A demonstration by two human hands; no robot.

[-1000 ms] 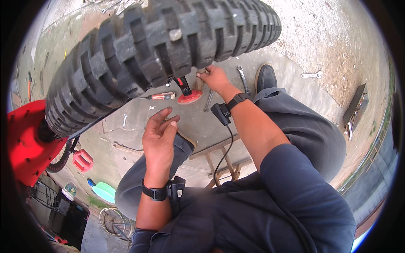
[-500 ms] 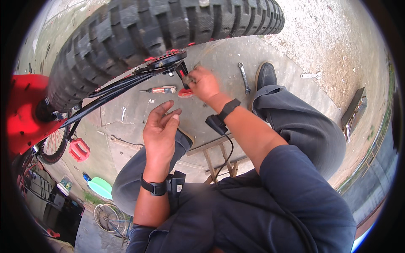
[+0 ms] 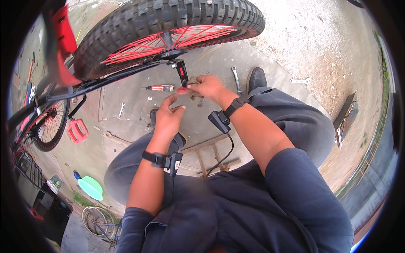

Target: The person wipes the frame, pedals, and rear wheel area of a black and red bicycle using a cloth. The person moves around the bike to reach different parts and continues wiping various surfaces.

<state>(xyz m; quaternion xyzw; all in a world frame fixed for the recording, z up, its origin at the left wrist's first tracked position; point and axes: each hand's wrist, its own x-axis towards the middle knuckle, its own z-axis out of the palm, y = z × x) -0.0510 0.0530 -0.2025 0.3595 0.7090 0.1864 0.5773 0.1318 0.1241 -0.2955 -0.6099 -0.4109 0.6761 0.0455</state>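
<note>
Just beyond my hands, a black crank arm with a red mark [image 3: 182, 72] hangs from the hub of a bicycle wheel with red spokes [image 3: 139, 45] and a knobby tyre. In my right hand [image 3: 211, 87], slightly blurred, a crumpled brownish rag [image 3: 195, 89] is pinched beside the crank arm's lower end. A small red piece [image 3: 182, 90] shows at that end; whether it is attached or lies on the floor is unclear. My left hand [image 3: 167, 118] holds nothing, its fingers apart, with the index fingertip close to the red piece.
A screwdriver [image 3: 162, 88] and a small wrench [image 3: 121, 109] lie on the concrete. Larger wrenches [image 3: 236, 80] rest near my right shoe [image 3: 257, 79] and farther right. At left are a red pedal [image 3: 77, 130] and a green basin [image 3: 90, 188]. A wooden frame [image 3: 214, 152] stands below me.
The view has shifted, bringing the wheel's spokes into sight. My right hand has lowered slightly with the rag along the crank arm; my left hand has come nearer, index finger extended.
</note>
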